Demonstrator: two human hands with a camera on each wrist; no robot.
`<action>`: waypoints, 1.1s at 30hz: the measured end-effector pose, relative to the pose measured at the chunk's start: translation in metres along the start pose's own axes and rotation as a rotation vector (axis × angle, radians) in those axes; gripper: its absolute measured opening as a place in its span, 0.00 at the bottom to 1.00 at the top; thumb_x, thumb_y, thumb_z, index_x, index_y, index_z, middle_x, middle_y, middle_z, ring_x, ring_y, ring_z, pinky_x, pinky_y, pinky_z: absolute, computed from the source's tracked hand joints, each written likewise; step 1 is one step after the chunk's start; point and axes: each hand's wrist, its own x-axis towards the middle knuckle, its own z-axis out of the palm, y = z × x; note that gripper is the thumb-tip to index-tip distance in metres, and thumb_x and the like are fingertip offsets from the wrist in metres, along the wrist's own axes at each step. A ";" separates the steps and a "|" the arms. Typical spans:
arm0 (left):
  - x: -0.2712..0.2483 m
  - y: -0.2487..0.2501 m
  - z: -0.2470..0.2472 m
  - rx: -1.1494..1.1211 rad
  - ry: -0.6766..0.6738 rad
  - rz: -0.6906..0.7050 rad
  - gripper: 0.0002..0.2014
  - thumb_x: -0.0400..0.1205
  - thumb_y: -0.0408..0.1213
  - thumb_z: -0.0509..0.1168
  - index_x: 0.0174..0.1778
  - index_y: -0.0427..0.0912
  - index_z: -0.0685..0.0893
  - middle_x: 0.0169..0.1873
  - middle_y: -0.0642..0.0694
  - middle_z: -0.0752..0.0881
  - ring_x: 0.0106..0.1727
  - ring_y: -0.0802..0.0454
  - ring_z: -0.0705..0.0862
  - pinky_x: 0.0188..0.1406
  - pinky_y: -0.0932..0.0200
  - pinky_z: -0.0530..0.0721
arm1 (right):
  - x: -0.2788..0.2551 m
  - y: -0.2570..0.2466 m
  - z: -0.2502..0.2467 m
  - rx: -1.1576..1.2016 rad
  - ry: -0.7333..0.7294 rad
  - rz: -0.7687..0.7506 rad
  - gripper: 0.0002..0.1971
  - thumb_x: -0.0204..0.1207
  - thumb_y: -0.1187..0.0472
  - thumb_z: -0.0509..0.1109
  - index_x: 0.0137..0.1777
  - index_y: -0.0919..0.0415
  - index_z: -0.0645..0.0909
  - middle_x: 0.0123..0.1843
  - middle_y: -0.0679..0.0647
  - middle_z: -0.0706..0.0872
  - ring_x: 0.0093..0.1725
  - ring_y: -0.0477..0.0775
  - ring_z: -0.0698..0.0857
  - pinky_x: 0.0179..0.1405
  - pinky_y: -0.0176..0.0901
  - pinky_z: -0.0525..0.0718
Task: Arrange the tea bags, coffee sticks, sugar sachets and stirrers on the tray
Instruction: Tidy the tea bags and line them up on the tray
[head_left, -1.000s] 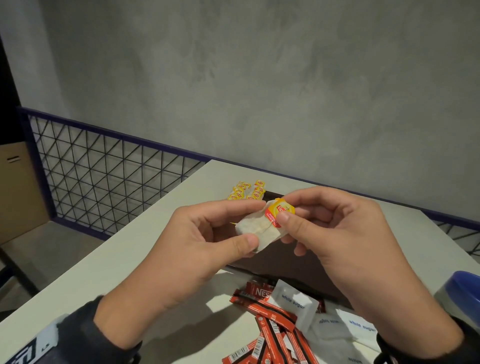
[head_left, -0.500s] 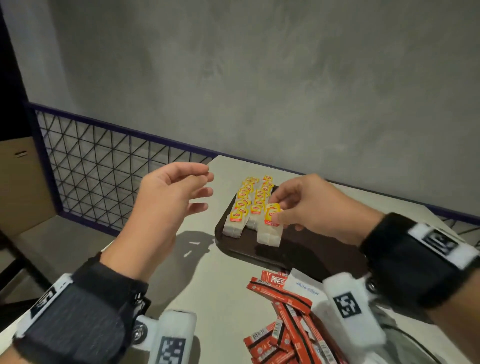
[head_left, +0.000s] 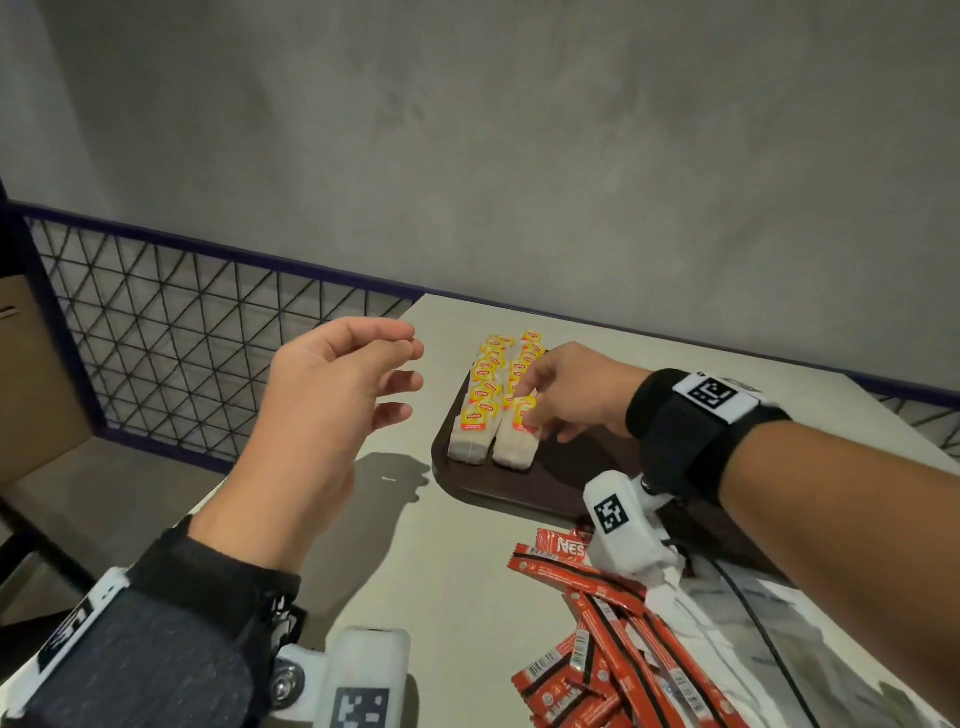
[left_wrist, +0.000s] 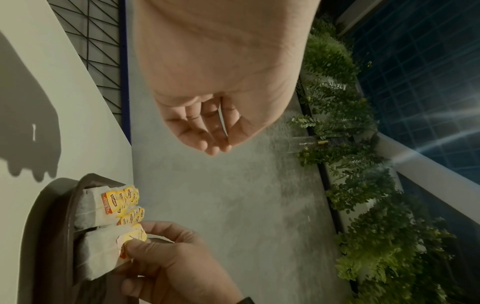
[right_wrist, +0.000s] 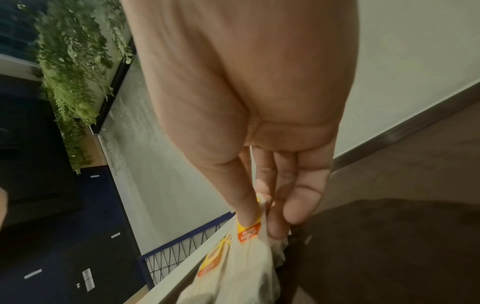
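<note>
A dark brown tray (head_left: 498, 493) lies on the pale table (head_left: 447, 597). Two rows of white tea bags with yellow-red tags (head_left: 485, 379) stand along its left end. My right hand (head_left: 530, 410) pinches the tag of the nearest tea bag (head_left: 514, 444) in the right-hand row, which rests on the tray; the pinch shows in the left wrist view (left_wrist: 130, 244) and the right wrist view (right_wrist: 249, 224). My left hand (head_left: 400, 374) hovers empty to the left of the tray, fingers loosely spread (left_wrist: 207, 142). Red coffee sticks (head_left: 597, 613) lie heaped near the table's front.
White sugar sachets (head_left: 737, 613) lie beside the coffee sticks at the lower right, partly hidden by my right forearm. A black wire-mesh railing with a blue frame (head_left: 182, 322) runs past the table's left edge. A grey wall (head_left: 467, 156) stands behind.
A second ago both hands held the tea bag up in the air. The left hand let go and drew back left; the right hand carried the bag down onto the tray's front row.
</note>
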 end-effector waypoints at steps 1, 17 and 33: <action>0.000 0.000 0.000 -0.003 -0.001 0.000 0.06 0.82 0.27 0.71 0.46 0.43 0.90 0.42 0.46 0.93 0.37 0.51 0.88 0.33 0.58 0.83 | 0.001 -0.001 0.000 0.010 0.002 0.001 0.15 0.76 0.73 0.78 0.62 0.66 0.84 0.41 0.61 0.87 0.36 0.54 0.89 0.35 0.44 0.90; 0.000 0.000 0.000 -0.019 -0.011 -0.005 0.06 0.81 0.26 0.71 0.48 0.41 0.90 0.40 0.46 0.92 0.36 0.50 0.88 0.34 0.58 0.83 | -0.010 -0.003 0.012 0.243 -0.172 0.209 0.21 0.80 0.72 0.73 0.72 0.67 0.76 0.71 0.68 0.81 0.57 0.63 0.89 0.49 0.50 0.94; -0.031 0.012 0.033 0.374 -0.520 -0.023 0.06 0.77 0.33 0.75 0.47 0.37 0.92 0.44 0.39 0.94 0.39 0.51 0.88 0.44 0.50 0.84 | -0.134 0.031 -0.034 -0.545 -0.284 -0.059 0.12 0.77 0.43 0.77 0.56 0.45 0.84 0.47 0.45 0.90 0.45 0.46 0.90 0.44 0.41 0.89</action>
